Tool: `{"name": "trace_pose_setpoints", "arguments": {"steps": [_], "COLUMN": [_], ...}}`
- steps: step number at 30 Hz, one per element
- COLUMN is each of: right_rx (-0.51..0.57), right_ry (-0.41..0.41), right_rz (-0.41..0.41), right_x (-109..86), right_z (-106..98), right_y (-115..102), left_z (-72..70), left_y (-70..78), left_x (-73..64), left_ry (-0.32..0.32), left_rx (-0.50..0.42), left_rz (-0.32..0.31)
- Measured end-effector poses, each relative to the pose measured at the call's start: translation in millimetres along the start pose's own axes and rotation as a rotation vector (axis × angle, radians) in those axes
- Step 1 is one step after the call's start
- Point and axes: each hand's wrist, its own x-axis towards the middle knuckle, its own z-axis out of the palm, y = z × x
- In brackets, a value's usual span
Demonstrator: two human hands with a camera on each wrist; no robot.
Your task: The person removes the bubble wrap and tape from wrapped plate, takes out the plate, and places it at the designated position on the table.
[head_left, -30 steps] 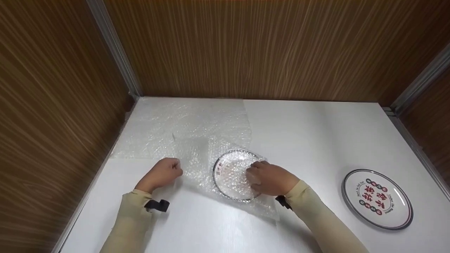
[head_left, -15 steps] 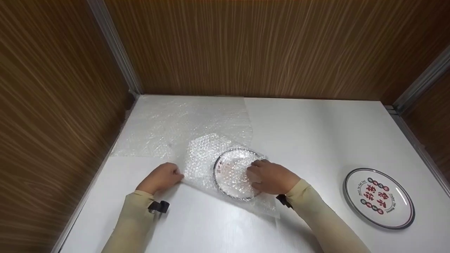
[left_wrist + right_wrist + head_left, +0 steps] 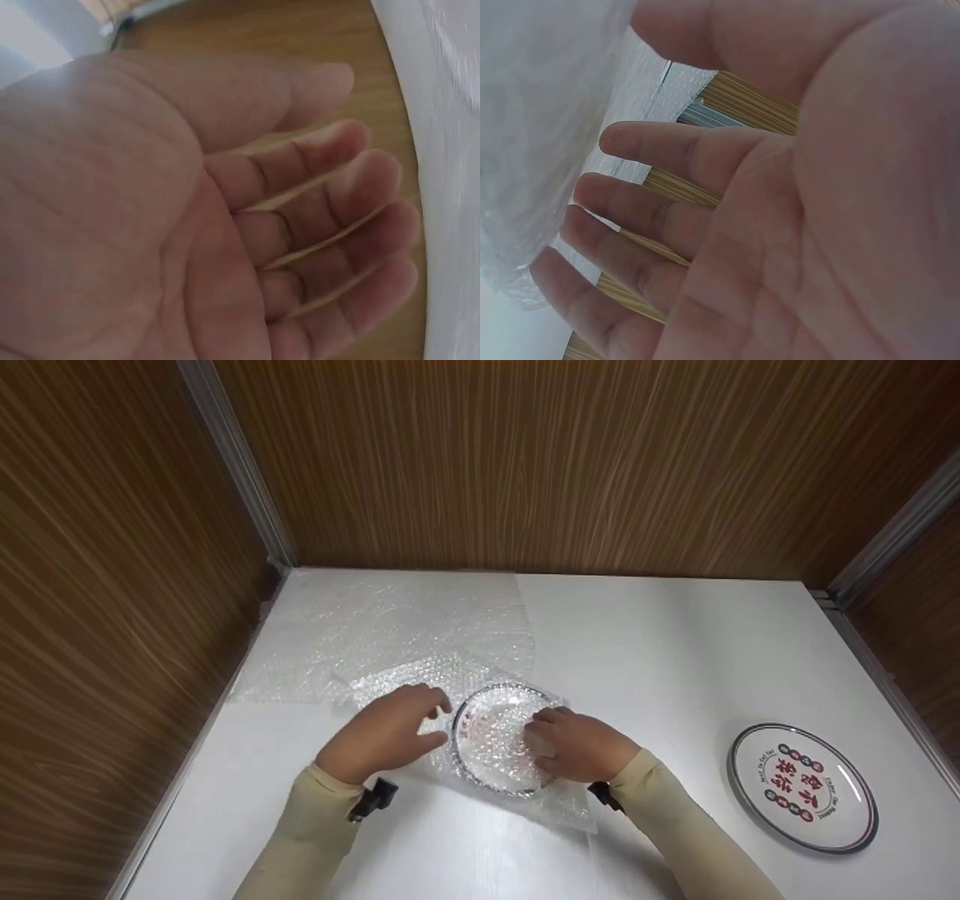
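Under a layer of bubble wrap [image 3: 409, 671], a round white plate [image 3: 487, 739] with a dark rim lies in the middle of the table. My right hand [image 3: 581, 744] rests its fingertips on the wrap over the plate's right side. Its fingers [image 3: 652, 206] look extended in the right wrist view, the tips right at the wrap. My left hand [image 3: 386, 735] hovers at the plate's left edge, thumb and fingers spread apart, holding nothing. The left wrist view shows its fingers [image 3: 345, 232] loosely bent, beside the translucent wrap [image 3: 457, 225].
A second white plate [image 3: 802, 795] with a dark rim and red lettering lies uncovered at the right. More bubble wrap sheet [image 3: 390, 615] spreads flat over the back left of the white table [image 3: 660, 645]. Wood-grain panels [image 3: 525, 465] enclose the back and sides.
My left hand has let go of the wrap's left edge and moved right toward the plate, its fingers opening. The wrap's left part has folded over. My right hand has stayed in place.
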Motion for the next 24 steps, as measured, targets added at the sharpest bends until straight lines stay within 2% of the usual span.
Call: {"name": "trace_pose_setpoints", "arguments": {"steps": [2, 4, 10, 14, 19, 22, 24], "right_rx": [0.017, 0.020, 0.024, 0.012, 0.001, 0.037, 0.065], "right_ry": [-0.013, -0.020, 0.017, 0.040, 0.050, 0.056, 0.094], "right_rz": [0.020, 0.033, 0.040, 0.006, -0.018, 0.012, 0.043], "right_x": [0.1, 0.7, 3.4, 5.2, 5.0, 4.0, 3.8], "right_z": [1, 1, 3, 6, 6, 2, -2], "right_y": [-1, -2, -2, 0, 1, 4, 6], "left_z": [13.6, 26.8, 54.4, 62.6, 64.5, 63.9, 63.4], "left_y": [5.4, 8.2, 7.6, 1.7, -3.6, -2.9, -1.7], "left_x": [9.6, 18.6, 39.6, 46.3, 49.8, 51.8, 53.3], "left_ry": [-0.034, -0.075, -0.210, -0.277, -0.311, -0.319, -0.316], "left_rx": [0.006, 0.021, 0.006, -0.005, -0.022, -0.026, -0.019], "left_rz": [0.057, 0.068, -0.007, -0.052, -0.068, -0.086, -0.092]}}
